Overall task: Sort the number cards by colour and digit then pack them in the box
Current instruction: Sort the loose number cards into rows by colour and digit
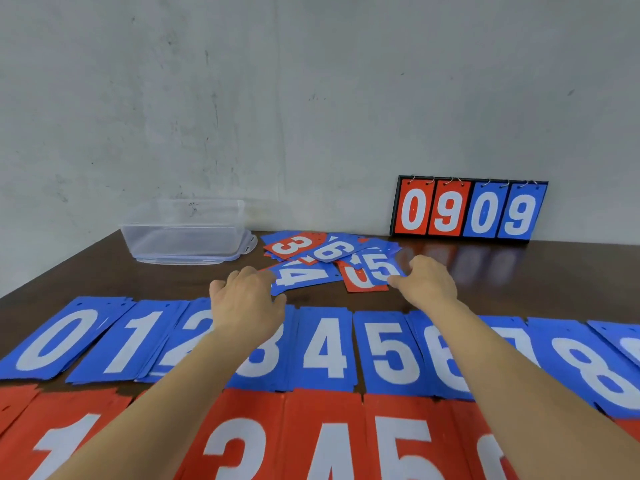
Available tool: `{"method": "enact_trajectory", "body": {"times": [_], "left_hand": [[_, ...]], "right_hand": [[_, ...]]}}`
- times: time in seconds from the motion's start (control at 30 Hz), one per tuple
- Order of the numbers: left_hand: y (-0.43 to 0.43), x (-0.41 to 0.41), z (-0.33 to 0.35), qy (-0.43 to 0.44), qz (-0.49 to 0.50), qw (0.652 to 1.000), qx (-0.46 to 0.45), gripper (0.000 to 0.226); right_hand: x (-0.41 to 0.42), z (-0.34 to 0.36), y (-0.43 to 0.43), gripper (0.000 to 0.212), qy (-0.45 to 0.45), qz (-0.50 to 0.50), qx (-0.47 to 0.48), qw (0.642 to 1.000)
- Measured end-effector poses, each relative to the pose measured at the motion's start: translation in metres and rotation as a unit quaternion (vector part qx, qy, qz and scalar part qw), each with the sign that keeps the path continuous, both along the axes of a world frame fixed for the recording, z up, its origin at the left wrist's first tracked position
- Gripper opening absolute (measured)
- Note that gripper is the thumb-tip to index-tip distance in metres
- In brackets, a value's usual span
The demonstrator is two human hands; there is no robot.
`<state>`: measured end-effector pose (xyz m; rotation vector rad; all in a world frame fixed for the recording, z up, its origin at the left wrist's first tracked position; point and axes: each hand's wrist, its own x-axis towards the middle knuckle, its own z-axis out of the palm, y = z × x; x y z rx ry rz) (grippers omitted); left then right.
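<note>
A loose pile of red and blue number cards (329, 252) lies mid-table. My left hand (244, 296) pinches the near-left edge of a blue 4 card (304, 277) from that pile. My right hand (427, 282) grips the right edge of a blue 5 card (379, 268) lying over a red card (360, 284). Nearer to me runs a row of blue card stacks (325, 348) in digit order from 0 to 8. A row of red stacks (325, 441) fills the front edge. The clear plastic box (185, 230) stands empty at the back left.
A black flip scoreboard (469, 209) reading 0909 in red and blue leans on the grey wall at the back right. The box rests on its clear lid (247, 249). Bare dark wood (519, 278) shows right of the pile.
</note>
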<state>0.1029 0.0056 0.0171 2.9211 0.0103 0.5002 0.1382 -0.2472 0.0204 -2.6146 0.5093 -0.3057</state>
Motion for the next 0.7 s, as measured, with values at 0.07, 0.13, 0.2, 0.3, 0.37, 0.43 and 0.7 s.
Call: {"method": "enact_trajectory", "body": {"times": [0.07,0.13,0.2,0.3,0.37,0.43,0.7], "left_hand": [[0.002,0.012,-0.004,0.013,0.012,1.000,-0.011,0.040],[0.006,0.022,-0.009,0.021,0.025,0.999,-0.020,0.040],[0.010,0.030,-0.012,0.025,0.037,0.999,-0.021,0.037],[0.018,0.039,-0.015,0.035,0.050,0.998,-0.010,0.031],[0.023,0.045,-0.017,0.039,0.056,0.998,-0.009,0.030],[0.028,0.051,-0.019,0.040,0.058,0.997,-0.008,0.031],[0.028,0.086,-0.024,0.054,-0.002,0.998,-0.040,0.049]], "right_hand": [[0.018,-0.007,-0.004,0.054,0.009,0.001,0.018,1.000],[0.034,-0.014,-0.005,0.064,0.023,0.007,0.030,0.999],[0.048,-0.020,-0.004,0.075,0.036,0.014,0.033,0.999],[0.063,-0.025,0.001,0.082,0.054,0.014,0.030,0.998],[0.069,-0.028,0.003,0.082,0.067,0.013,0.008,0.998],[0.073,-0.029,0.005,0.078,0.075,0.014,-0.018,0.997],[0.075,-0.029,0.010,0.065,0.064,-0.004,-0.072,0.995]]}}
